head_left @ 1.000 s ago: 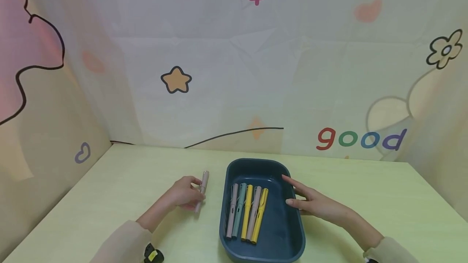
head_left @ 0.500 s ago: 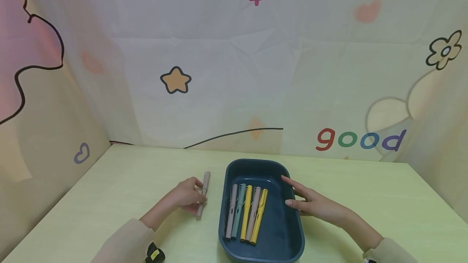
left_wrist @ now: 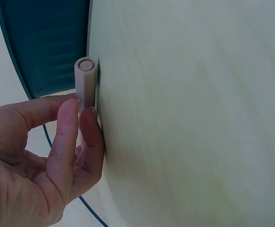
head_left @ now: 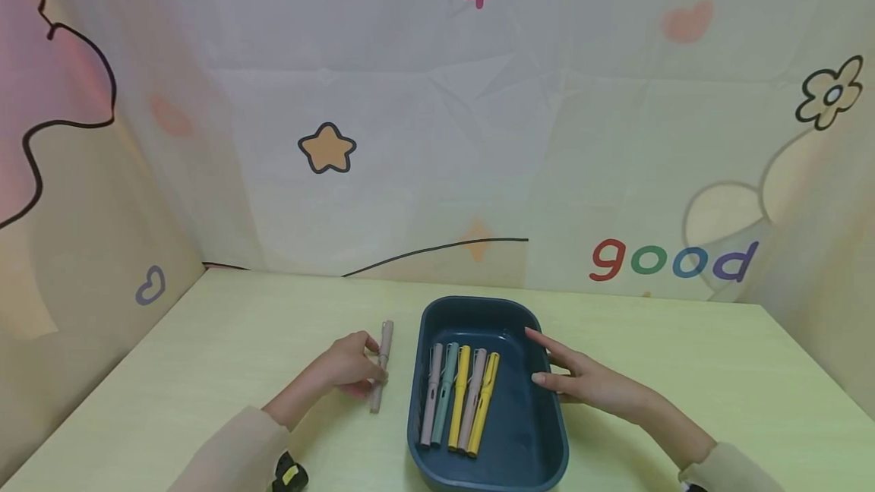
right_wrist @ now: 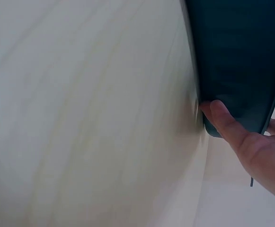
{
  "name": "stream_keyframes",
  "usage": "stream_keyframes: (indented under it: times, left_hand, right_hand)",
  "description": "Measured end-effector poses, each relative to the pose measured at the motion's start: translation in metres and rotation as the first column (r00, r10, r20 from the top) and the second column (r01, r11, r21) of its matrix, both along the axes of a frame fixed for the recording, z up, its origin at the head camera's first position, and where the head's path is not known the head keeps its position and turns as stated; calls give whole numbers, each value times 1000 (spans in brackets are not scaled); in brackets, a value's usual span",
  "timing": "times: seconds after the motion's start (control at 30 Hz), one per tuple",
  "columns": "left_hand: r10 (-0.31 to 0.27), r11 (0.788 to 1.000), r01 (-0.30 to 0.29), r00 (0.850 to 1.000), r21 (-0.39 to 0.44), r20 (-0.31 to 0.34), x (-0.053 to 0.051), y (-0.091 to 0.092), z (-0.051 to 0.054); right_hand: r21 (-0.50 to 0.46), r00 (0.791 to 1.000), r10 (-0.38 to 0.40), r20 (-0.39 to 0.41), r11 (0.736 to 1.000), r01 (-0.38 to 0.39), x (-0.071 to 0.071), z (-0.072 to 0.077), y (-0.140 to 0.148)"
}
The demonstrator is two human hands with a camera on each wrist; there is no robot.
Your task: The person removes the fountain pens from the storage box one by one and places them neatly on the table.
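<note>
duly observed pen (head_left: pixel 386 335) pinched in left hand (head_left: pixel 350 363), just left of tray (head_left: pixel 526 420), roughly parallel to its long side; noted right hand (head_left: pixel 595 382) gripping opposite rim.

A booth-like tabletop nook, screened with printed cloth.

A pale yellow-green table (head_left: pixel 656 355), faintly streaked like wood grain in the wrist views, formed the base. A creased backdrop (head_left: pixel 383 97) rose behind its far edge, spanning the far left corner to the far right corner, while a left panel (head_left: pixel 89 249) and a right panel (head_left: pixel 848 249) screened the side edges. Cartoon prints gave it a nursery look: an orange star (head_left: pixel 327 149) above the far edge, the multicoloured word "good" (head_left: pixel 673 261) near the far right corner, a purple heart outline (head_left: pixel 150 285) beside the left edge. Whether home, classroom or studio lay beyond could not be told.
</note>
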State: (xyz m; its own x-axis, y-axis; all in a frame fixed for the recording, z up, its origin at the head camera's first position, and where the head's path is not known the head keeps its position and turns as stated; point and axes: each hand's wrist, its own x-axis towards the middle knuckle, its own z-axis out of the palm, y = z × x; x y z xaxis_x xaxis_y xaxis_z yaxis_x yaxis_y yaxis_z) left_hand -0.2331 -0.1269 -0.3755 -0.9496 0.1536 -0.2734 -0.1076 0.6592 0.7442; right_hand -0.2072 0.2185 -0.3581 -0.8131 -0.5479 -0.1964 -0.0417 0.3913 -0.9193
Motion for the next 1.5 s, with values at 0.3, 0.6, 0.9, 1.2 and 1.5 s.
stream_keyframes:
  times: [0.3, 0.6, 0.9, 1.2, 1.5]
  left_hand:
    - [9, 1000, -9, 1000, -27, 0, 0, 1, 1]
    - [16, 1000, -16, 999, -8, -30, 4, -2, 5]
    - [38, 997, -31, 994, 67, -104, 9, -6, 15]
    - [58, 988, -34, 987, 153, -151, 15, 2, 27]
    - [50, 963, 24, 962, 267, -267, 31, 25, 46]
  right_hand:
    - [14, 1000, -11, -2, 1000, 11, -1, 1, -1]
    - [11, 1000, -20, 1, 1000, 20, 1, 1, -2]
    - [10, 1000, -28, 0, 1000, 28, 0, -1, -1]
    - [-4, 1000, -20, 0, 1000, 20, 1, 0, -1]
    - [-1, 1000, -31, 1, 1000, 31, 0, -1, -1]
